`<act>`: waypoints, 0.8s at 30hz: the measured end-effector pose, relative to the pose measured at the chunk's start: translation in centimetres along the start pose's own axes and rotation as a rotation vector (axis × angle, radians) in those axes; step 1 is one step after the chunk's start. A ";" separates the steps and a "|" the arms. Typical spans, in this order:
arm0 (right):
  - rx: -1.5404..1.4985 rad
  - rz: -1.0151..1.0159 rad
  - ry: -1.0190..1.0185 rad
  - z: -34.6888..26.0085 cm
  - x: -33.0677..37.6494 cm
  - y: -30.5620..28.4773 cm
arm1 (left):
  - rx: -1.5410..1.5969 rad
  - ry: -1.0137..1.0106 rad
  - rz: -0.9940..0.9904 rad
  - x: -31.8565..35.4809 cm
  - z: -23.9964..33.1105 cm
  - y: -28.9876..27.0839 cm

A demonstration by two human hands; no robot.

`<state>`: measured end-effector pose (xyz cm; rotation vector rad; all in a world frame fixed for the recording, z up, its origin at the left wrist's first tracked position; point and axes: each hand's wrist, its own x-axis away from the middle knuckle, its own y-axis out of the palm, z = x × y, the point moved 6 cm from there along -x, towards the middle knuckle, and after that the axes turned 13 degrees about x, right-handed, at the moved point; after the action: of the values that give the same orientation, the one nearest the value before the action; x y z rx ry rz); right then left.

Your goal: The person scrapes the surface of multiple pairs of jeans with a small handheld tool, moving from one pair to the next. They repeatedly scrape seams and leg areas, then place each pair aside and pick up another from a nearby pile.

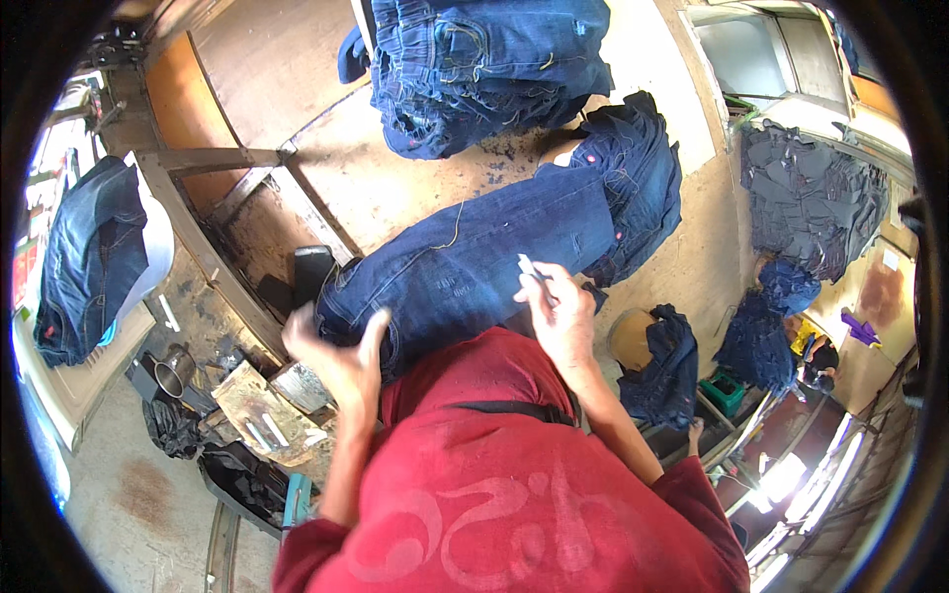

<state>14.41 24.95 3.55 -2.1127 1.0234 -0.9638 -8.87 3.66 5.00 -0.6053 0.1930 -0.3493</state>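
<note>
A pair of dark blue jeans (494,232) lies stretched over my lap and the surface before me, with a loose yellow thread on the leg and faint chalk-like marks. My left hand (341,361) hovers at the near left end of the jeans, fingers spread and holding nothing. Above the leg's near right side, my right hand (561,311) is closed round a small silver tool (529,267) that looks like thread snips; its lower part is hidden by the fingers. More bunched denim (638,168) adjoins the leg's far right end.
A tall pile of jeans (484,69) stands at the far side. Folded jeans (89,262) hang at the left, near a wooden frame (222,158) and a metal cup (175,371). Dark grey garments (816,193) and a green crate (722,393) are at the right.
</note>
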 end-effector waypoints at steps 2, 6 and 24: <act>-0.041 0.003 -0.036 1.2 0.1 -0.9 | -0.015 -0.444 -0.071 5.3 -3.1 -1.3; -0.044 -0.023 -0.052 2.7 0.7 -1.7 | -0.103 -0.447 -0.104 9.3 -6.1 -2.8; -0.006 0.214 -0.234 2.4 6.0 -7.3 | 1.341 -1.369 -0.628 12.4 -2.1 3.9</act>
<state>21.88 24.34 9.82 -2.0149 1.1045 -0.5958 3.05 0.89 0.13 0.5514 -1.4869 -0.4964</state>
